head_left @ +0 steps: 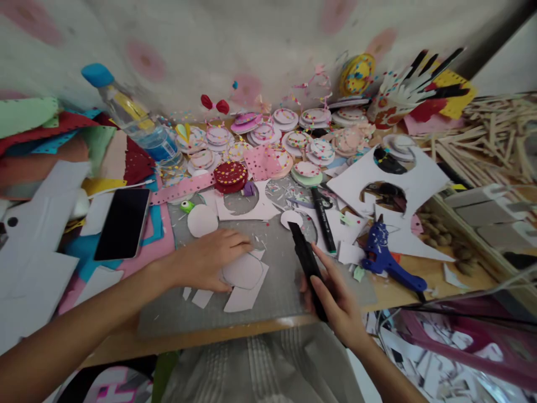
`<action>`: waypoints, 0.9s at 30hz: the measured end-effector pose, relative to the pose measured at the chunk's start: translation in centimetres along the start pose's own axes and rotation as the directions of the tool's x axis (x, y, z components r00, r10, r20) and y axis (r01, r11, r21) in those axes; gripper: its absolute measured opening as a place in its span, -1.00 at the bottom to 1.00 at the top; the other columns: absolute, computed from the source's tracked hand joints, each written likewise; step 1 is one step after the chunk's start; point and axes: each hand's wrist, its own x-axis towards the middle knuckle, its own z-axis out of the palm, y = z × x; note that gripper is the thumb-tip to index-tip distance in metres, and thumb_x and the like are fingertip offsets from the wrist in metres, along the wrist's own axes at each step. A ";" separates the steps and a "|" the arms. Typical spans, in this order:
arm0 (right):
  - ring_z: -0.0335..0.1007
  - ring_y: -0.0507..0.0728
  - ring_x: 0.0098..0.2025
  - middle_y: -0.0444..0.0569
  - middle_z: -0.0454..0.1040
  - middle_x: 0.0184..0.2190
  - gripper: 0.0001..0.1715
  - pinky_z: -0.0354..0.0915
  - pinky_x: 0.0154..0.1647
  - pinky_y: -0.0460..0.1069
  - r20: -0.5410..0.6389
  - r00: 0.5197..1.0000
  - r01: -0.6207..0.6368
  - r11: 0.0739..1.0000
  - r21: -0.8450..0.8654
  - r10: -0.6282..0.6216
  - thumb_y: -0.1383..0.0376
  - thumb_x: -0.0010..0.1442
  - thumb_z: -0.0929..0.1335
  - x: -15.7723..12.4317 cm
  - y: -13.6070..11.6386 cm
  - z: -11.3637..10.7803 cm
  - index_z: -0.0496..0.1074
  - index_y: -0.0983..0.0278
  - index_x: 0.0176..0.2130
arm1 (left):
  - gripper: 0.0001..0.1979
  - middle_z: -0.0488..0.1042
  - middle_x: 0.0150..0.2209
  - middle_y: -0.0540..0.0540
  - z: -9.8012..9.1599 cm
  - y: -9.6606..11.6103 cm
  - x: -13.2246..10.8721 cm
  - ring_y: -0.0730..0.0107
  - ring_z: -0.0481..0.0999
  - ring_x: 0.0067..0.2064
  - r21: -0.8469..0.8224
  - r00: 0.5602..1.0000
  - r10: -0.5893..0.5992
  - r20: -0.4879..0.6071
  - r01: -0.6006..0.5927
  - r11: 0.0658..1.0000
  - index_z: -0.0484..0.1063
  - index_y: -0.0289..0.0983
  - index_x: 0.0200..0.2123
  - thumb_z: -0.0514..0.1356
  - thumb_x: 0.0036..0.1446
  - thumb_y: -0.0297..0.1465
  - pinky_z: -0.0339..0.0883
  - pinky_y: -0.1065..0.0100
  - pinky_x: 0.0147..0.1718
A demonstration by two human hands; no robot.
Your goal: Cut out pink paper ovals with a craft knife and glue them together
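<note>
My right hand (335, 296) is wrapped round a black utility knife (309, 268), its tip pointing up and away above the grey cutting mat (285, 299). My left hand (213, 254) lies flat on the mat, fingers stretched out, touching a white foam sheet piece (243, 271) with a rounded outline drawn on it. Just beyond the left hand is a white disc (202, 220). A smaller white disc (291, 219) rests near the knife tip. White offcuts (202, 298) are scattered by my left hand.
A smartphone (122, 224) and a water bottle (138, 120) stand left. Small decorated hats (264, 131) crowd the back. A black marker (323, 218), a blue glue gun (388, 257) and a cut white sheet (352, 184) lie right. Wooden sticks (495, 137) are piled far right.
</note>
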 end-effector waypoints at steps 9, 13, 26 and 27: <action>0.33 0.07 -0.58 -0.07 0.39 -0.38 -0.39 0.36 -0.58 -0.03 0.010 1.000 0.025 0.999 0.039 -0.025 0.16 0.37 0.16 0.1 0.3 -0.3 -0.06 0.09 0.34 | -0.30 0.37 0.10 -0.20 0.7 0.3 0.3 0.01 0.34 0.10 -0.020 0.999 -0.046 -0.015 0.045 0.999 0.29 -0.25 0.12 0.26 -0.17 -0.32 0.16 0.07 0.11; 0.34 0.08 -0.57 -0.07 0.38 -0.39 -0.39 0.37 -0.57 -0.03 0.027 1.000 0.007 0.999 0.048 -0.008 0.13 0.37 0.15 0.0 0.4 -0.4 -0.05 0.07 0.34 | -0.29 0.35 0.09 -0.27 1.3 0.9 -0.1 -0.02 0.33 0.09 -0.006 0.979 -0.179 -0.098 0.179 0.984 0.26 -0.31 0.13 0.28 -0.15 -0.31 0.20 0.03 0.10; 0.35 0.22 0.14 0.10 0.30 0.21 -0.37 0.36 0.07 0.12 0.304 0.940 0.291 0.828 -0.480 -0.154 0.33 0.38 0.16 0.6 -1.6 -1.9 -0.04 0.14 0.36 | -0.29 -0.01 0.37 -0.32 4.8 4.3 -2.8 0.02 0.01 0.36 0.025 0.922 -0.289 -0.255 0.306 0.952 -0.10 -0.35 0.35 0.08 0.25 -0.22 0.02 -0.02 0.27; 0.30 0.22 0.18 0.12 0.32 0.19 -0.37 0.31 0.12 0.14 0.345 0.927 0.324 0.784 -0.530 -0.150 0.35 0.37 0.16 0.7 -2.0 -2.1 -0.04 0.16 0.37 | -0.30 -0.02 0.37 -0.33 5.2 4.6 -2.7 0.02 -0.02 0.37 0.037 0.919 -0.285 -0.271 0.306 0.951 -0.10 -0.37 0.35 0.07 0.26 -0.22 -0.01 -0.01 0.28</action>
